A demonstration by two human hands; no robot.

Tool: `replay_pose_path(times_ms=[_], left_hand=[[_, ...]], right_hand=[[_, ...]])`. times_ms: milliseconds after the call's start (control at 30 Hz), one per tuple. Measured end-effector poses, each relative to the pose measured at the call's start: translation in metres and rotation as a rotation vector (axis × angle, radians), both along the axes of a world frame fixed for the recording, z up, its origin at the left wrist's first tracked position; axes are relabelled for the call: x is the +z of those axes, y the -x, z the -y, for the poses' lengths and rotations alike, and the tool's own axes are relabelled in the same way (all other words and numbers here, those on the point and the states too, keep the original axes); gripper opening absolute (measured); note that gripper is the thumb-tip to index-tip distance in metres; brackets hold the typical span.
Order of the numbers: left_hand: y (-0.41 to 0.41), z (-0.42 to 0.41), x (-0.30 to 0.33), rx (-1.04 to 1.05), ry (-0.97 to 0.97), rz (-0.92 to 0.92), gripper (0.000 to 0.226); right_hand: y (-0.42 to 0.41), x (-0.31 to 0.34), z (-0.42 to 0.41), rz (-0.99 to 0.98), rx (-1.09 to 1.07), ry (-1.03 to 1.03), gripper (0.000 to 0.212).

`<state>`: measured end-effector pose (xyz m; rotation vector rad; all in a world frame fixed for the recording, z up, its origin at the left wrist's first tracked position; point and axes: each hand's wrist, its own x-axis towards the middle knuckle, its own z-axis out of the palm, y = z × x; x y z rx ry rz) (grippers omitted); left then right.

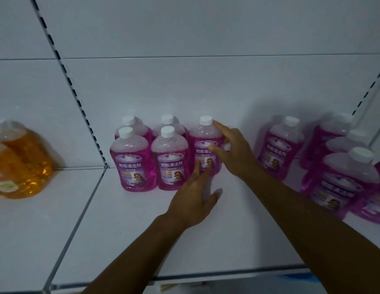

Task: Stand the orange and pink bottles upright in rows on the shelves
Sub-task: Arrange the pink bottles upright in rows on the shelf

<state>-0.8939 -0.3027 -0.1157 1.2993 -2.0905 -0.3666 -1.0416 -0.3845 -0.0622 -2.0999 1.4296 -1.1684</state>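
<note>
White metal makes up the biggest thing in view, the shelf (142, 230), with its pale back panel (184, 85) rising behind and a slotted upright (72, 90) running down to the seam where it meets the neighbouring shelf (36, 219) on the left. On that neighbouring shelf, at the far left edge, stand the orange bottles (21, 164), blurred and crowded together. On the main shelf a loose group of pink bottles (342, 177) sits at the right, most of them blurred, the nearest ones leaning or lying toward the front edge; one of them (279, 149) stands a little apart, nearer the middle. At the back centre four pink bottles (150, 153) stand upright in two short rows of two, white caps up and labels facing forward. Just to their right a fifth pink bottle (202, 145) stands upright against the back panel, touching the front bottle next to it. The right hand (235, 149) is at its right side, fingers straight, one fingertip touching just below the cap and the thumb laid on the label; its grip is released. The left hand (195, 198) reaches in from below with straight fingers against the lower front of the same bottle, its grip released as well.
</note>
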Motion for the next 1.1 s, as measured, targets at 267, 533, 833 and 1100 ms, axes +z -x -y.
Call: replay_pose_path(times_ms=[267,533,833,1100], left_hand=[[0.005,-0.002,0.004,0.048,-0.033,-0.036,0.064],[0.070,-0.008,0.017,-0.141,-0.159,-0.131,0.057],[0.169,-0.020,0.019,-0.380,-0.371,-0.299,0.062],[0.179,-0.028,0.014,-0.400,-0.306,-0.353,0.059]], right_hand=[[-0.008,-0.004,-0.013,0.036,-0.044,0.031,0.071],[0.057,-0.008,-0.087,0.057,-0.243,0.112,0.054],[0.164,0.010,-0.165,-0.027,-0.663,0.459,0.049],[0.187,0.009,-0.154,0.054,-0.514,0.049,0.071]])
